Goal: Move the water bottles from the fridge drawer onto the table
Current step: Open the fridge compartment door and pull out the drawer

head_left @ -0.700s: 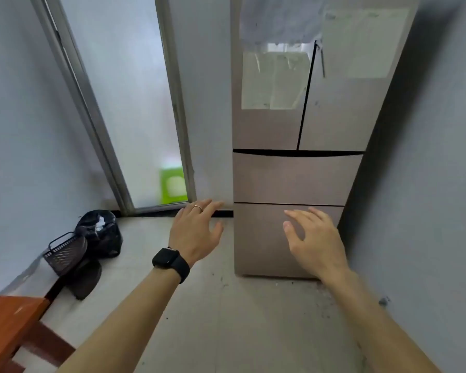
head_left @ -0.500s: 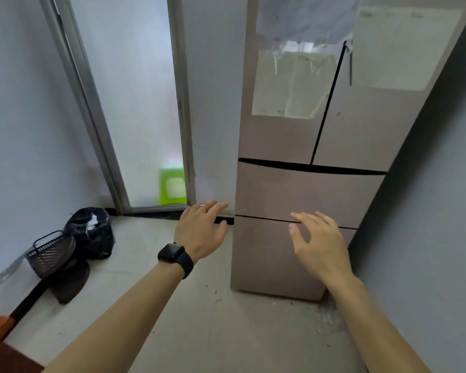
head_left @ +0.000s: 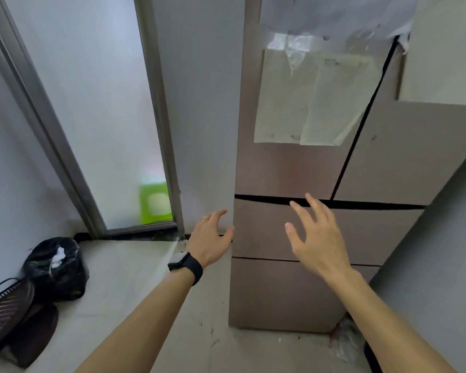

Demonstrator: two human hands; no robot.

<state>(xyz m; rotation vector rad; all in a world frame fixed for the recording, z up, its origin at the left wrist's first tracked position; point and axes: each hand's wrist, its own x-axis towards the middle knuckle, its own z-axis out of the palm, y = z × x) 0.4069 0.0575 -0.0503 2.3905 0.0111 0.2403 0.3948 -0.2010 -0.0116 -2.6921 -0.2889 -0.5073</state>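
A tall bronze fridge point(head_left: 293, 168) stands against the wall, its two upper doors and two lower drawers all closed. The upper drawer point(head_left: 369, 232) sits below a dark gap, the lower drawer point(head_left: 280, 294) beneath it. No water bottles or table are in view. My left hand point(head_left: 210, 239), with a ring and a black watch on the wrist, is open at the fridge's left edge beside the upper drawer. My right hand point(head_left: 316, 238) is open with fingers spread in front of the upper drawer, fingertips near the gap above it. Whether either hand touches the fridge is unclear.
Papers point(head_left: 307, 100) and plastic film are taped to the fridge doors. A frosted glass door with a metal frame point(head_left: 159, 125) is at the left. A black rubbish bag point(head_left: 55, 267) and a dark basket point(head_left: 6, 308) lie on the tiled floor at the left. A grey wall closes the right side.
I have moved closer to the fridge, which now fills more of the view. Both hands rose from the lower drawer's level to the upper drawer. The wooden table corner left the frame.
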